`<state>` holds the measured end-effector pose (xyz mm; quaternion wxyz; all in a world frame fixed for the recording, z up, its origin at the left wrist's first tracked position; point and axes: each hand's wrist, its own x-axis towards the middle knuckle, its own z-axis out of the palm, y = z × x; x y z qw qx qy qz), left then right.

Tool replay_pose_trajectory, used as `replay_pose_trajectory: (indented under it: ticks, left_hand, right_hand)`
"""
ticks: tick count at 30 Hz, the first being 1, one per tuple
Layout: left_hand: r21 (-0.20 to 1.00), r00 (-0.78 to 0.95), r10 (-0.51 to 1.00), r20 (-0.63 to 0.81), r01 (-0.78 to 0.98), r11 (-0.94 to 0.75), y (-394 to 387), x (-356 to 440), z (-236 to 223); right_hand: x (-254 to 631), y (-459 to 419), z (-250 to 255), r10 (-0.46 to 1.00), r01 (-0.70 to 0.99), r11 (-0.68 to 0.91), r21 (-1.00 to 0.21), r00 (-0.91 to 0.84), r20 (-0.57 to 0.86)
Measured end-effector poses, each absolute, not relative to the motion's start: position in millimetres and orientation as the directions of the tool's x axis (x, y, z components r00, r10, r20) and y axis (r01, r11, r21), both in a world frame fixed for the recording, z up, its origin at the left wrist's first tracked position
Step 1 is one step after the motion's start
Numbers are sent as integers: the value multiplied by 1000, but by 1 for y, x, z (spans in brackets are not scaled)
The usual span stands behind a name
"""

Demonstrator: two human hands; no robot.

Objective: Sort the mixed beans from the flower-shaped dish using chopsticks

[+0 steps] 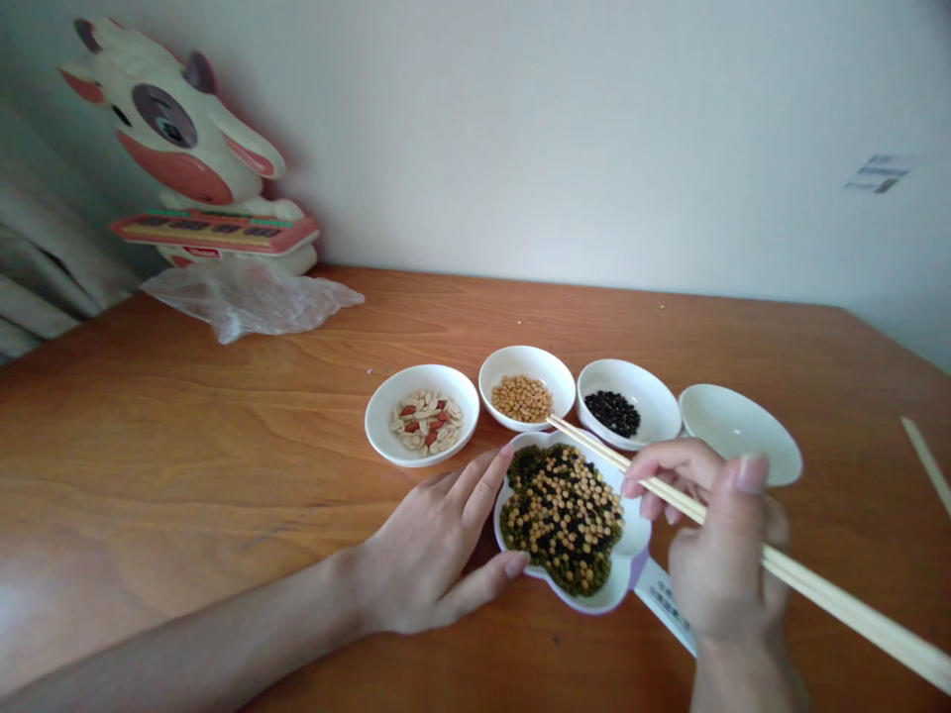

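Note:
My left hand (438, 545) lies flat and open on the table, its fingers and thumb touching the left rim of a flower-shaped dish (631, 555) filled with mixed green, yellow and black beans. My right hand (717, 540) grips a pair of wooden chopsticks (817, 589). Their tips reach over the small white bowl of yellow beans (527, 386). Left of it stands a bowl of peanuts (421, 413). To its right stands a bowl of black beans (628, 396), then an empty white bowl (739, 431).
A cow-shaped toy (189, 149) and a crumpled clear plastic bag (249, 297) sit at the back left of the wooden table (185, 446) by the wall. A paper strip (669, 604) lies under the flower dish. Another wooden stick (925, 460) lies at the right edge.

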<state>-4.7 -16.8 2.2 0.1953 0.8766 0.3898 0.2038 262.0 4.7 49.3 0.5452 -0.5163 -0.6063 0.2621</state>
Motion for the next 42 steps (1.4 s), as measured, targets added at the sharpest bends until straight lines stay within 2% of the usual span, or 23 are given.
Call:
replay_pose_trajectory:
  ticks: [8, 12, 15, 34, 42]
  left_hand:
    - [490, 610, 766, 202, 615, -618, -18, -5, 0]
    - [492, 608, 772, 186, 622, -609, -17, -5, 1]
    - [494, 605, 774, 185, 623, -606, -17, -4, 1]
    - [485, 605, 777, 175, 634, -603, -18, -5, 0]
    - [483, 604, 776, 178, 633, -604, -19, -5, -1]
  right_hand:
    - [305, 2, 52, 954, 405, 288, -868, -38, 298]
    - [308, 5, 48, 970, 409, 240, -880, -142, 198]
    - [303, 6, 44, 971, 399, 228, -888, -166, 174]
    - [293, 6, 45, 962, 420, 274, -865, -114, 250]
    - [292, 4, 45, 940, 433, 302, -849, 12, 341]
